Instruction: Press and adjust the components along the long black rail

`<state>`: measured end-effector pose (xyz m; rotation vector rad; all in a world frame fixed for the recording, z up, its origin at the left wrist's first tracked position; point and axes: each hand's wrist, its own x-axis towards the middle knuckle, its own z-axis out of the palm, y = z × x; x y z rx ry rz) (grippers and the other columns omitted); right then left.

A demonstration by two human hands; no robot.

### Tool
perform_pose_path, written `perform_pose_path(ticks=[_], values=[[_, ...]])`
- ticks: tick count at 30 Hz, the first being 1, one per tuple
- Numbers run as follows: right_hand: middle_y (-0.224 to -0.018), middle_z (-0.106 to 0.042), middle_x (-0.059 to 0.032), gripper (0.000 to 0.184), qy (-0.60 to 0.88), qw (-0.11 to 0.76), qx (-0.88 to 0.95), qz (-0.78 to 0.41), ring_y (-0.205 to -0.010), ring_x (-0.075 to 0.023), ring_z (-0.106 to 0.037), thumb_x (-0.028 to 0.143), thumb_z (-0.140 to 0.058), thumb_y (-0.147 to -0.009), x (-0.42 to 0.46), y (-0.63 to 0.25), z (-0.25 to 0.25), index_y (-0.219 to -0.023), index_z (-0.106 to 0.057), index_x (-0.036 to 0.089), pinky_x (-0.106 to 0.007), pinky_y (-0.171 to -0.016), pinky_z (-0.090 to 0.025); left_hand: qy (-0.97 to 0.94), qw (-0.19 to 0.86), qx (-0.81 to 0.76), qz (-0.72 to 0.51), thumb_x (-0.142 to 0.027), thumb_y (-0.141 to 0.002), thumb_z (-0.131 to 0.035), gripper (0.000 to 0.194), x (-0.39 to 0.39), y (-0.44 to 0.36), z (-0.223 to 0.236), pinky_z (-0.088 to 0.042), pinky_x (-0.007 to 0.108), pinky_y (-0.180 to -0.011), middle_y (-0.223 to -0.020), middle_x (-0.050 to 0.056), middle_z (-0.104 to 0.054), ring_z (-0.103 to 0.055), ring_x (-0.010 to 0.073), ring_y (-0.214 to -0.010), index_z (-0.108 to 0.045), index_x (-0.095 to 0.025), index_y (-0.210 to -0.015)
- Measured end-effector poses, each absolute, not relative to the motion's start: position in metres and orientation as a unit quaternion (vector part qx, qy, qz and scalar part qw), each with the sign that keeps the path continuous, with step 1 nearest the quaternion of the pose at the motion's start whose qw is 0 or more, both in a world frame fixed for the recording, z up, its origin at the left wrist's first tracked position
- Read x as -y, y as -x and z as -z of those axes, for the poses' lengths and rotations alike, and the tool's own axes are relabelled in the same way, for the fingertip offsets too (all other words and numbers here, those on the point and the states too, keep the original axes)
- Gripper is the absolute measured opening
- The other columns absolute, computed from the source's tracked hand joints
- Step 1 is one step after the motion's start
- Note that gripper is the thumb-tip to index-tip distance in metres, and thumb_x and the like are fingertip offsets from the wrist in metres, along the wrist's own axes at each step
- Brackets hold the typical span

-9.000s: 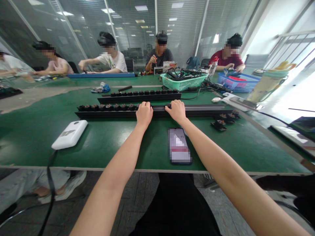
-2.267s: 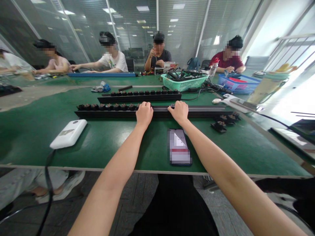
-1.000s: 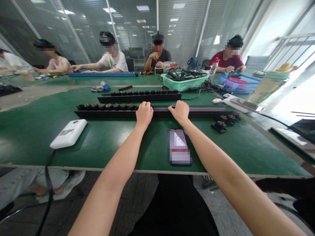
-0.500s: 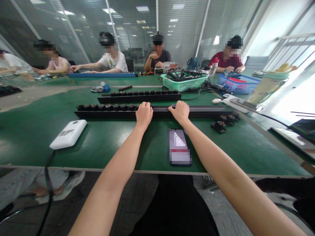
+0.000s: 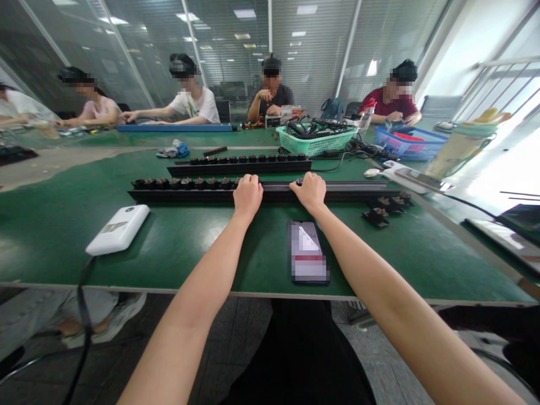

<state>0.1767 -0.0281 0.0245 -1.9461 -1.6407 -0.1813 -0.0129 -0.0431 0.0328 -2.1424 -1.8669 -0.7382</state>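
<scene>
Black rail lies crosswise on the green bench, with both hands on it. Left hand sits on its top, just right of a row of black blocks, its fingers together and curled down over the rail. Right hand rests further along, fingers also together and curled, with a lone small block just beside them. Whether either hand grips the rail or only rests there, I cannot tell. A second rail carrying its own row of blocks lies parallel, farther across the bench. A phone, its screen blurred, lies flat below the right hand, between the rail and the bench edge. A white power bank lies to the left, and a few loose blocks sit to the right.
</scene>
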Motion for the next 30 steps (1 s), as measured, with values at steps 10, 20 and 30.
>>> perform_pose_path(ticks=[10,20,30], values=[[-0.113,-0.071,-0.0225,0.034,0.731,0.295,0.611,0.072,-0.109,-0.0341,-0.064,0.036,-0.056,-0.09,0.0314,-0.1764,-0.0267,-0.107,-0.067,0.009,-0.041,-0.095,-0.046,0.726,0.088,0.637,0.243,-0.025,-0.104,-0.04,0.032,0.0441,0.0126,-0.0343,-0.054,0.036,-0.092,-0.132,0.014,-0.062,-0.058,0.0269,-0.123,-0.063,-0.02,-0.126],[-0.113,-0.071,-0.0233,0.036,0.739,0.285,0.607,0.064,-0.109,-0.0339,-0.065,0.037,-0.055,-0.091,0.0304,-0.1787,-0.0274,-0.109,-0.066,0.008,-0.041,-0.094,-0.046,0.725,0.093,0.636,0.246,-0.024,-0.104,-0.042,0.029,0.0441,0.0123,-0.0343,-0.054,0.035,-0.091,-0.131,0.013,-0.063,-0.058,0.0265,-0.122,-0.064,-0.02,-0.122],[-0.11,-0.073,-0.0234,0.034,0.747,0.262,0.609,0.06,-0.107,-0.0349,-0.068,0.038,-0.057,-0.09,0.0293,-0.1792,-0.0296,-0.109,-0.064,0.01,-0.042,-0.093,-0.047,0.724,0.087,0.64,0.243,-0.025,-0.104,-0.041,0.031,0.0451,0.0121,-0.0353,-0.054,0.036,-0.092,-0.132,0.013,-0.063,-0.057,0.0266,-0.123,-0.064,-0.021,-0.125]])
